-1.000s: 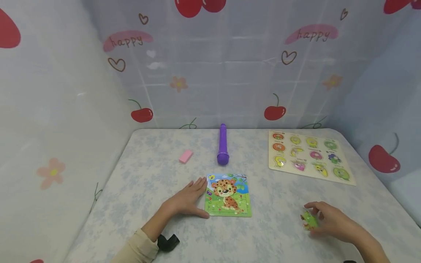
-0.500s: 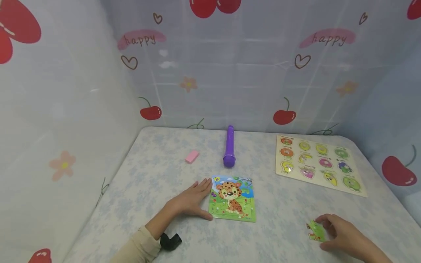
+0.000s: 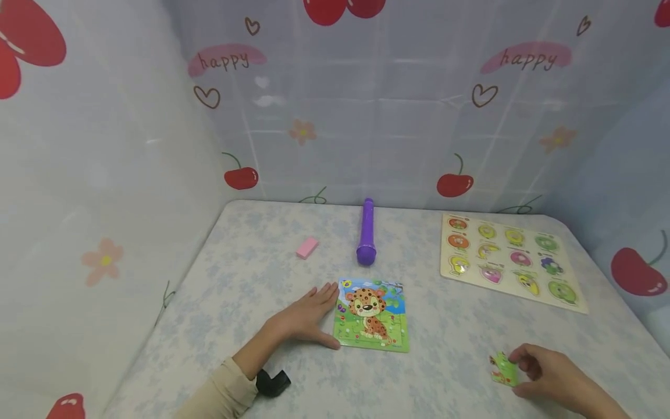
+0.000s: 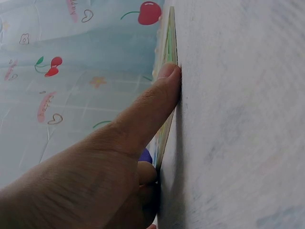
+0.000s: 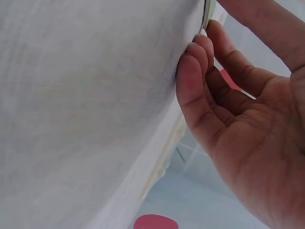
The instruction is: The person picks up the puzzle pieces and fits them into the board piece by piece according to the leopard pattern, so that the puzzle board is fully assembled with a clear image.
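A square jigsaw puzzle (image 3: pixel 370 317) with a cartoon leopard lies flat on the table. Along its left edge rests my left hand (image 3: pixel 300 319), fingers straight and thumb spread to the lower corner. In the left wrist view the thumb presses the side of the puzzle (image 4: pixel 167 136). To the right, my right hand (image 3: pixel 552 375) pinches a loose green puzzle piece (image 3: pixel 503 370) between index finger and thumb, low at the table. Only an edge of that piece (image 5: pixel 209 13) shows in the right wrist view, by the fingertips; its other fingers curl loosely.
A purple toy microphone (image 3: pixel 367 233) lies behind the puzzle, and a pink block (image 3: pixel 307 248) left of it. At the back right is a wooden fruit board (image 3: pixel 510 259). A black curved object (image 3: pixel 273 384) sits by the left wrist. Printed curtains enclose the table.
The head view has shifted slightly. My right hand's fingers have gone from hovering around the loose piece to touching its right side. My left hand has stayed against the puzzle.
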The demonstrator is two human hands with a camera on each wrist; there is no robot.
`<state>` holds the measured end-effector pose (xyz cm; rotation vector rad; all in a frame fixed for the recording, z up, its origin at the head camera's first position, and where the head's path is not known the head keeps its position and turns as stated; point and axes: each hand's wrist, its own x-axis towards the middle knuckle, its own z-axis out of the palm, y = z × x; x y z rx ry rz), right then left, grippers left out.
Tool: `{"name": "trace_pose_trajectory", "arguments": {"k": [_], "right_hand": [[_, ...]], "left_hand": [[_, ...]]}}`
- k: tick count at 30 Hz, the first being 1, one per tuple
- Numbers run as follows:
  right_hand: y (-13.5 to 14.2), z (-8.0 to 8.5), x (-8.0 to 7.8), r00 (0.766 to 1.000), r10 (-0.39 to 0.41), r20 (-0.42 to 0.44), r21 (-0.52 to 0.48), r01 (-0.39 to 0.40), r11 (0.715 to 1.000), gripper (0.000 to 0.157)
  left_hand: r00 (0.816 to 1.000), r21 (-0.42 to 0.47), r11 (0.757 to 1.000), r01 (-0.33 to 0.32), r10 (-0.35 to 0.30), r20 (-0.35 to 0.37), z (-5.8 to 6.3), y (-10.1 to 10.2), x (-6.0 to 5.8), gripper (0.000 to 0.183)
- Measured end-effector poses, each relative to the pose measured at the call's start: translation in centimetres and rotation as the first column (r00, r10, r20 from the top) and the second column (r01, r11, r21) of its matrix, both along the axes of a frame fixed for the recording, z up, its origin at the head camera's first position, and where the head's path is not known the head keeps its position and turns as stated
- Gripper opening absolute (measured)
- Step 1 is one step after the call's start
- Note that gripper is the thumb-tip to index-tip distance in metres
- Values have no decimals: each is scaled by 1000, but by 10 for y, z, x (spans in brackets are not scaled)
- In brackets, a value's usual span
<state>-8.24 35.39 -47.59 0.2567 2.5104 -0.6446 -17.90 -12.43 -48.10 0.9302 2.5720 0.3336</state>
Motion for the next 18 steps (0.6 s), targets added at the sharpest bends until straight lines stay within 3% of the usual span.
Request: {"name": "trace_pose_trajectory", "arguments": {"k": [18], "right_hand": [[-12, 13, 3, 999, 0, -46, -11, -1, 1000, 53]], "left_hand": [[1000, 3, 1000, -3, 3, -2, 0, 1, -1, 118]]}}
